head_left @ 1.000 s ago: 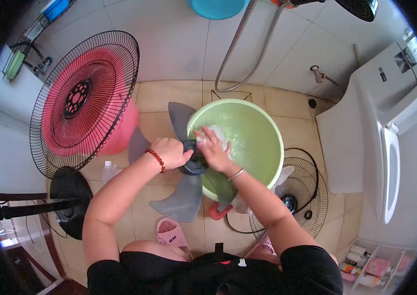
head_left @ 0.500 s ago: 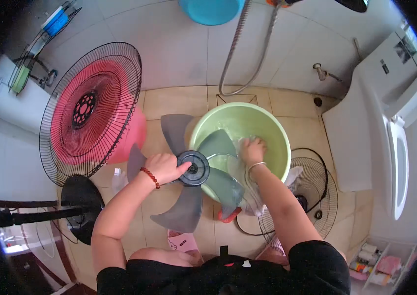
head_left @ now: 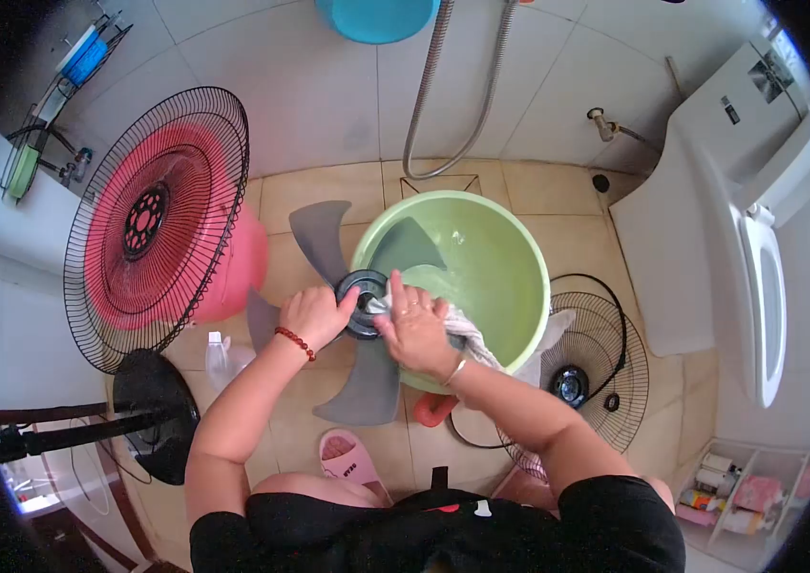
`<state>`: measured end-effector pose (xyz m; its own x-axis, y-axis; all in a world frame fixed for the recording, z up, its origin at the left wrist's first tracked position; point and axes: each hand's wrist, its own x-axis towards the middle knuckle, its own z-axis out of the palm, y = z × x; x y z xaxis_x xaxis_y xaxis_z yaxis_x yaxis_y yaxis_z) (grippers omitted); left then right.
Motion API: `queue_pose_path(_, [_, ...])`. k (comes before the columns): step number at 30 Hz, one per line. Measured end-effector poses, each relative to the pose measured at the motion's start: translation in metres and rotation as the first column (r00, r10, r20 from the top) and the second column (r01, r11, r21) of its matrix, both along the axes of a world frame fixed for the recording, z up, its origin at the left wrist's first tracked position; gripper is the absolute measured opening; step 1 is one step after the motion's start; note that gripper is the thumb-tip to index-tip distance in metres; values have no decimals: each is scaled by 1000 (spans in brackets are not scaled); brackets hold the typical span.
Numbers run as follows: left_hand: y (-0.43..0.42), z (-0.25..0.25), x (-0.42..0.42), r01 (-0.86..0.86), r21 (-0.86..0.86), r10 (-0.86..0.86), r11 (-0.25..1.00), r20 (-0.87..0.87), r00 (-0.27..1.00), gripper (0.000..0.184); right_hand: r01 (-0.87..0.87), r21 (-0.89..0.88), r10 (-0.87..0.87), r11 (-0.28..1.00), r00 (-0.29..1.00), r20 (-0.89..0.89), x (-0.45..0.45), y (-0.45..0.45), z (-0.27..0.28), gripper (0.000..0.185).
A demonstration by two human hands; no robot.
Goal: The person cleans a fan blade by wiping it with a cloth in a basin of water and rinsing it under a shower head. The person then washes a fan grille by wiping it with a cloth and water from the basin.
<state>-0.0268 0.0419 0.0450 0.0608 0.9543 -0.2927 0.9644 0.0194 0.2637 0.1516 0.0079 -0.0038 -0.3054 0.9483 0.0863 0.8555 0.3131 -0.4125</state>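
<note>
A grey fan blade (head_left: 375, 377) with several vanes is held partly over a light green basin (head_left: 527, 258) of water. My left hand (head_left: 314, 318) is closed round a vane near the dark hub (head_left: 361, 329), thumb on the hub. Against the hub, my right hand (head_left: 419, 329) presses a whitish cloth (head_left: 477, 344), whose tail hangs over the basin's near side. Part of the hub and some vanes are hidden under my hands.
On the left a black fan grille (head_left: 158, 229) leans on a pink bucket (head_left: 241, 263). A black fan base (head_left: 152, 415) and a clear bottle (head_left: 223, 361) stand nearby. Another grille (head_left: 629, 382) lies on the right, before a white toilet (head_left: 691, 248). A shower hose (head_left: 421, 95) hangs behind.
My right hand has come out of the basin with the cloth and moved left onto the hub. My left hand still holds the blade, which is turned slightly.
</note>
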Motion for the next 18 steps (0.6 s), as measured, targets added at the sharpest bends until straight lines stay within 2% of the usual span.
queue_pose_path(3, [0,0,1,-9,11,9,1000,19,1000,65,-62,-222,92,973,987,129,48,3,-5,70])
queue_pose_path(5, [5,10,1,-33,65,36,997,-43,998,64,51,-412,-81,910,995,-54,96,18,-60,70])
queue_pose_path(7, [7,15,1,-52,128,63,990,-81,995,62,262,-291,-274,920,962,1,126,40,-69,66])
queue_pose_path(9, [12,17,-1,-65,204,89,977,-107,990,59,388,42,-390,921,913,119,133,55,-113,59])
queue_pose_path(11, [12,14,1,-72,227,97,971,-101,990,58,219,42,-214,975,870,444,123,48,-126,47])
queue_pose_path(12, [14,11,3,-75,238,101,968,-100,990,58,45,-172,80,984,756,650,107,46,-115,38])
queue_pose_path(14, [18,18,6,-69,205,100,976,-145,984,57,72,-423,164,903,853,495,94,48,-81,28])
queue_pose_path(15, [21,19,4,-63,217,97,974,-149,984,57,182,-487,-110,854,979,173,92,48,-63,25])
queue_pose_path(16, [22,17,3,-59,220,95,974,-152,984,57,242,-588,-397,772,906,-149,91,48,-54,23])
queue_pose_path(18, [21,10,3,-89,227,128,970,-165,978,56,244,-351,-319,904,931,-175,79,45,-57,34])
